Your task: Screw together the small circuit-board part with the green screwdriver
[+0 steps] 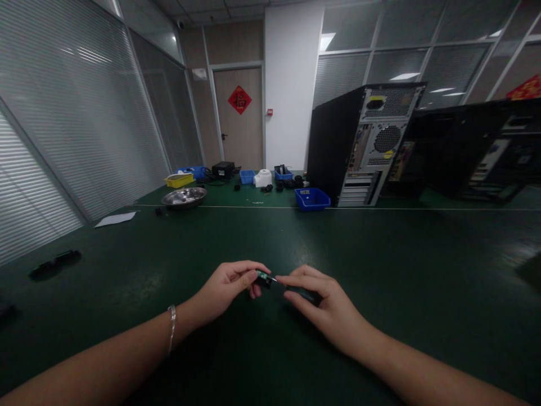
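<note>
My left hand (231, 285) is closed on a small green circuit board (264, 276) with a black part along its edge, pinched between thumb and fingers. Facing it, my right hand (323, 296) grips a screwdriver (303, 293) by its dark handle. The thin metal tip points left and meets the board's right end, or comes very close to it; I cannot tell which. Much of the handle is hidden under the right fingers. Both hands are held over the green table (236, 239).
At the back stand a steel bowl (184, 197), a yellow tray (179, 180), a blue bin (311, 199) and a white device (262, 179). A black computer tower (359, 146) rises at right. Dark parts (54, 264) and a paper sheet (115, 219) lie at left.
</note>
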The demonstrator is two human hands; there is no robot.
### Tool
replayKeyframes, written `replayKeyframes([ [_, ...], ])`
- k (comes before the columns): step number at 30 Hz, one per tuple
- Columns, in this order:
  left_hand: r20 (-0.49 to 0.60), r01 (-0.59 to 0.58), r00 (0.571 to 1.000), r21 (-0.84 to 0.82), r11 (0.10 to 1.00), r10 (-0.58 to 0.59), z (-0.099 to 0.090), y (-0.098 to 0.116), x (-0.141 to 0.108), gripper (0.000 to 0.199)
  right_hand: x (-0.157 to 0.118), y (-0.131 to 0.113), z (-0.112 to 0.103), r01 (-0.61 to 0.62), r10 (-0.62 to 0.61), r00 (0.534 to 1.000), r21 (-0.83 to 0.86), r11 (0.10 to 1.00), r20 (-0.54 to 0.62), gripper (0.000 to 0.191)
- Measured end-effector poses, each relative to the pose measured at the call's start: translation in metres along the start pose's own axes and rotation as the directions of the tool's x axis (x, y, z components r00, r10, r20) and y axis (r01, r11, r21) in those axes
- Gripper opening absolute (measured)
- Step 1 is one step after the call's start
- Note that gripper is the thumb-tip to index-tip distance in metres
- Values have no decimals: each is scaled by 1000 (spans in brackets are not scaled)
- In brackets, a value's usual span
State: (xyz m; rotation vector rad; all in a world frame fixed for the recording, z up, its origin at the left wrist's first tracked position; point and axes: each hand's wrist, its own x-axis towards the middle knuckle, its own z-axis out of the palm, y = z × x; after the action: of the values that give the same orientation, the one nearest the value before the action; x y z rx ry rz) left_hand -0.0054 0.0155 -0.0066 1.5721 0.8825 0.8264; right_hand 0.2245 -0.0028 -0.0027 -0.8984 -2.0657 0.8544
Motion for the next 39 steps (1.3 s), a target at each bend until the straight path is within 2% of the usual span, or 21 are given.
replayKeyframes([
  [12, 0, 5, 1000, -73, 997, -5, 1, -1, -1, 29, 1, 1, 0, -1, 0, 1000, 31, 1000, 8, 30],
  [21, -37, 24, 999, -72, 997, -27, 2, -3, 0, 30, 0, 1, 2, 11, -13, 999, -37, 999, -51, 32],
  [32, -34, 135, 988, -312, 940, -153, 3, 0, 0, 32, -1, 0, 1, -6, 6, 1000, -21, 1000, -13, 32],
  [39, 8, 165, 984, -399, 902, -176, 2, 1, -1, 29, 0, -1, 1, 4, -5, 1000, -22, 1000, -12, 32],
])
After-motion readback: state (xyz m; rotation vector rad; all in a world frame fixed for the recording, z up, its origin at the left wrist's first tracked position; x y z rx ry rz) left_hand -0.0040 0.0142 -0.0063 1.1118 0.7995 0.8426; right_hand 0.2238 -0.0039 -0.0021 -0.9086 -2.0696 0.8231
